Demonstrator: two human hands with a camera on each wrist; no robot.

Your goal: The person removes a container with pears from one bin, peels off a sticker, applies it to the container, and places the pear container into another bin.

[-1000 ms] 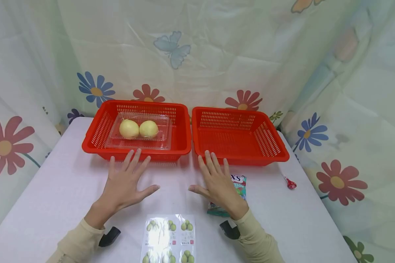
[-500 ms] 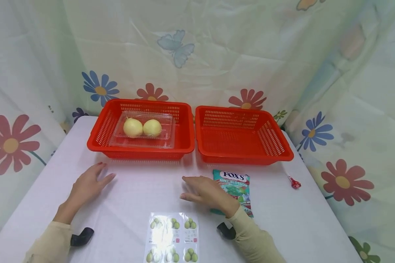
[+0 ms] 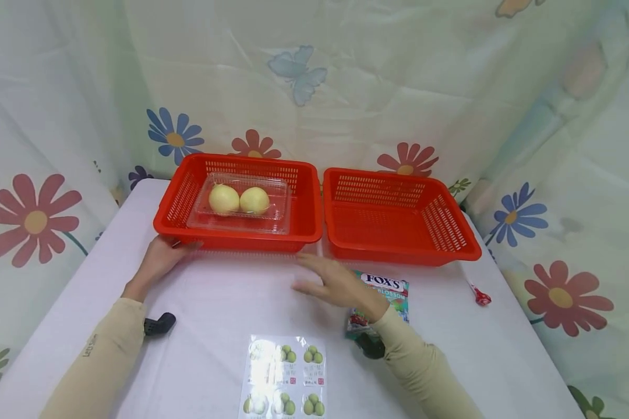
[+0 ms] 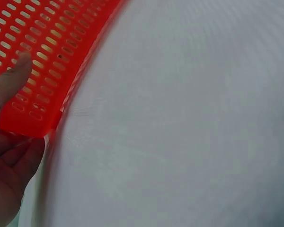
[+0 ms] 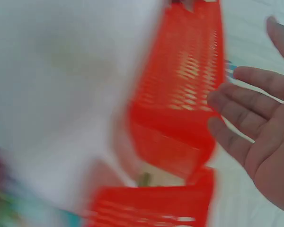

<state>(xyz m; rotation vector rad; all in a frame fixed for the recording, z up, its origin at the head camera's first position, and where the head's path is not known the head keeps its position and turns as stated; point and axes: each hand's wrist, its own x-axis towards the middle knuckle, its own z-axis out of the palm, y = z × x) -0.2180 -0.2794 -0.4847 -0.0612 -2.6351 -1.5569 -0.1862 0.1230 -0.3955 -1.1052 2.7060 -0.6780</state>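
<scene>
My left hand (image 3: 162, 258) is at the front left corner of the left red basket (image 3: 241, 239). In the left wrist view its thumb (image 4: 15, 78) lies over the slotted wall and its fingers (image 4: 28, 163) curl round the corner. Inside that basket sits a clear plastic box (image 3: 279, 223) with two round pale yellow fruits (image 3: 223, 199). My right hand (image 3: 338, 282) hovers over the table in front of the gap between the baskets, fingers spread and holding nothing. The right wrist view is blurred, but shows the straight fingers (image 5: 241, 111) apart from the basket wall.
A second red basket (image 3: 398, 254) stands to the right. A green FOX'S candy bag (image 3: 393, 294) lies partly under my right forearm. A red lollipop (image 3: 482, 297) lies further right, and a sheet of fruit stickers (image 3: 287, 378) at the front. A printed curtain (image 3: 372, 87) closes off the back.
My left hand has swung out left, then forward to the basket corner. The right hand dropped back and has moved forward again, spreading its fingers. The view has shifted slightly left; the baskets stay put.
</scene>
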